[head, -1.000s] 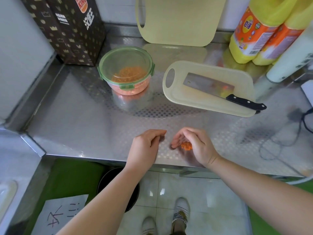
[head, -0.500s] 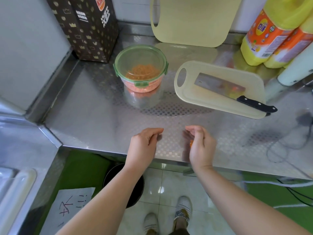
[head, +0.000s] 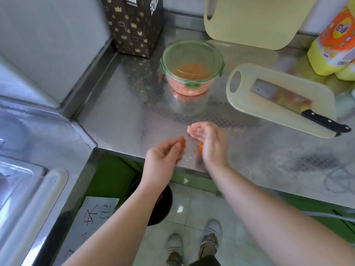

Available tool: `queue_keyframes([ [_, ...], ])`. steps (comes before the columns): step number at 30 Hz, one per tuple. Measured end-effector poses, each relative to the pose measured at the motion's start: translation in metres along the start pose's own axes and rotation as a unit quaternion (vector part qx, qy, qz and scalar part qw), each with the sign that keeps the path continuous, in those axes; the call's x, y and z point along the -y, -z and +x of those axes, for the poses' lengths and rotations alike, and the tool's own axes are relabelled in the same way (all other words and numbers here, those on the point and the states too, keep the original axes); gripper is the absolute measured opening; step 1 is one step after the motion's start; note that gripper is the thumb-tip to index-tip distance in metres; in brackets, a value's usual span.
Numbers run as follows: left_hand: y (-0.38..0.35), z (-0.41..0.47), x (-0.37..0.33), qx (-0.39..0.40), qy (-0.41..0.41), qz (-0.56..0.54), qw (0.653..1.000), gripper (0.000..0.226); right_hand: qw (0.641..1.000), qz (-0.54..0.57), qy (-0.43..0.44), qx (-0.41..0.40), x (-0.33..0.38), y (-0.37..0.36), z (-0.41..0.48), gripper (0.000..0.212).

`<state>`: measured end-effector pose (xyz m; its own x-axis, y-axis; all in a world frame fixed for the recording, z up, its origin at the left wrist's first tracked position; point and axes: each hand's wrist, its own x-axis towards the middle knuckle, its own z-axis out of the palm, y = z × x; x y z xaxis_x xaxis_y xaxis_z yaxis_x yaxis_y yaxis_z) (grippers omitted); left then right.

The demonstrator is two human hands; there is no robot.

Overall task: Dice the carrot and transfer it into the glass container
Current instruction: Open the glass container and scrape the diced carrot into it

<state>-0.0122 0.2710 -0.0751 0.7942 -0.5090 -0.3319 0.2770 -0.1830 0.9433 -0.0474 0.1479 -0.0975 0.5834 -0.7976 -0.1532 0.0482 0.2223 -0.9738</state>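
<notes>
At the front edge of the dimpled steel counter (head: 119, 112), the right hand (head: 210, 143) has rolled from palm-down into a cupped scoop, fingers together under stray orange diced-carrot bits (head: 200, 148). The left hand (head: 163, 158) has closed in, fingertips apparently pinching one more crumb. Most dice already sit in the round green-rimmed glass container (head: 192, 54) behind, so this looks like final cleanup.

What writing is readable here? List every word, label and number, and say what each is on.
"坏", handwritten in red, on the paper sheet on the floor; the black marks beside it are unreadable.
Brown box: white characters cut off at the frame edge, unreadable.
Yellow bottle: label print too blurred.
No readable numbers.
</notes>
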Motion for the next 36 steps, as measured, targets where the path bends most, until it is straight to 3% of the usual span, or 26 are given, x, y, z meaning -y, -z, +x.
queue_keyframes([
  [2, 0.006, -0.007, 0.001, 0.055, 0.128, -0.162, 0.977, 0.024, 0.998, 0.029, -0.033, 0.051, 0.010, 0.017, 0.011, 0.030],
  [3, 0.009, -0.012, 0.005, 0.099, 0.208, -0.188, 0.955, 0.028, 0.996, 0.028, -0.044, 0.072, 0.015, 0.026, 0.018, 0.032],
  [6, 0.013, -0.019, 0.026, 0.203, 0.396, -0.128, 0.886, 0.034, 0.993, -0.010, -0.059, 0.105, 0.023, 0.039, 0.034, 0.035],
  [9, 0.009, -0.004, 0.050, 0.168, 0.457, -0.183, 0.854, 0.040, 0.991, -0.053, -0.034, 0.118, 0.016, 0.032, 0.036, 0.034],
  [12, 0.000, 0.010, 0.059, 0.126, 0.473, -0.259, 0.832, 0.050, 0.988, -0.074, 0.008, 0.138, 0.005, 0.028, 0.023, 0.035],
  [16, -0.009, 0.015, 0.065, 0.130, 0.457, -0.314, 0.822, 0.056, 0.980, -0.091, 0.036, 0.173, -0.005, 0.024, 0.001, 0.036],
  [22, -0.009, 0.018, 0.070, 0.139, 0.440, -0.338, 0.820, 0.059, 0.958, -0.067, -0.035, 0.275, 0.003, 0.018, -0.010, 0.037],
  [25, -0.011, 0.017, 0.068, 0.125, 0.441, -0.331, 0.825, 0.058, 0.972, -0.030, -0.049, 0.227, 0.019, 0.028, 0.005, 0.036],
  [32, -0.010, 0.016, 0.065, 0.120, 0.455, -0.331, 0.818, 0.058, 0.999, -0.054, 0.006, 0.001, 0.003, 0.040, -0.008, 0.031],
  [36, -0.011, 0.016, 0.066, 0.123, 0.447, -0.335, 0.821, 0.057, 0.994, -0.096, 0.045, -0.017, -0.007, 0.016, -0.027, 0.032],
])
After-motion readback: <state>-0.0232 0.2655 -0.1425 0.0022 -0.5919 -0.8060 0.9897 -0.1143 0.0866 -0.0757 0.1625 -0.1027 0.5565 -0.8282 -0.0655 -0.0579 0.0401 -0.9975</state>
